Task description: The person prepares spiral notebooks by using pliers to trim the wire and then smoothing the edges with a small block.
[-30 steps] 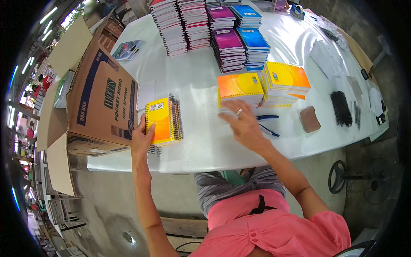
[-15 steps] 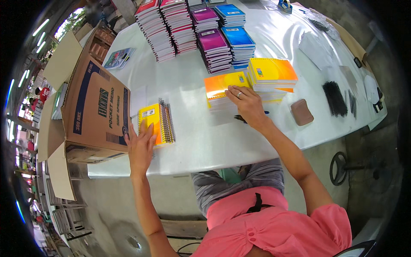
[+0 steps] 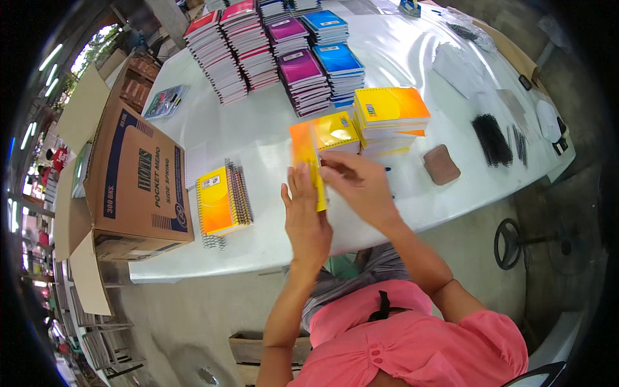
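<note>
A yellow-and-orange pocket notebook (image 3: 316, 169), partly blurred, is held on edge between my two hands near the table's middle. My left hand (image 3: 306, 216) lies along its left face with the fingers straight and close together. From the right, my right hand (image 3: 361, 187) pinches its edge with bent fingers. Just beyond the hands stand a low stack of matching notebooks (image 3: 338, 131) and a taller stack of them (image 3: 394, 106). A small pile of spiral-bound yellow notebooks (image 3: 216, 201) lies left of my left hand, its coils along the right side.
An open cardboard carton (image 3: 138, 177) stands at the left table edge. Tall stacks of red notebooks (image 3: 242, 48), purple ones (image 3: 302, 68) and blue ones (image 3: 338, 59) rise at the back. To the right lie a brown block (image 3: 442, 164) and black binding coils (image 3: 491, 138).
My left hand has left the left pile and come right to the middle. A notebook has been lifted off the low stack and is now upright between both hands.
</note>
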{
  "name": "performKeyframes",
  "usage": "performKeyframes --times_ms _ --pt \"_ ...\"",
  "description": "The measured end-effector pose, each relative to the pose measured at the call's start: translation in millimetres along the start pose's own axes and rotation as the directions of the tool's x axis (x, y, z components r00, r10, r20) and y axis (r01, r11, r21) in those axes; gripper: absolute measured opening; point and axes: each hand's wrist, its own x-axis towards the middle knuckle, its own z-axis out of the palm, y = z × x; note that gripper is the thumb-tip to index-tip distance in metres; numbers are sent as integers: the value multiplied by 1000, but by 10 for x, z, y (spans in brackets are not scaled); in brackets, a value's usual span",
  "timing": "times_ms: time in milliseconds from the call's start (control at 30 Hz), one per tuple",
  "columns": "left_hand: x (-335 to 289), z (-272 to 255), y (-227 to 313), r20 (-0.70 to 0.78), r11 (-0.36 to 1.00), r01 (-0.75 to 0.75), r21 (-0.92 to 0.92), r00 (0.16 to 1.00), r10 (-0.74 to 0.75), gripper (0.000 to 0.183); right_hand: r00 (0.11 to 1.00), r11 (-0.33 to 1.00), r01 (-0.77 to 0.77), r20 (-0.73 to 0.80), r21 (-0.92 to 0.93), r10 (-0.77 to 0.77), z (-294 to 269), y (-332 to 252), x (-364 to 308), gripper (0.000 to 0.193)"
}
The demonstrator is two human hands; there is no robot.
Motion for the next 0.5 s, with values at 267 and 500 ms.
performKeyframes --times_ms 267,500 --pt "-294 -189 -707 617 660 488 -571 785 -47 63 893 938 -297 400 179 206 -549 874 -401 34" --pt "-420 -146 -439 484 444 588 -676 809 -335 83 948 940 -254 252 228 195 -164 1017 -635 22"
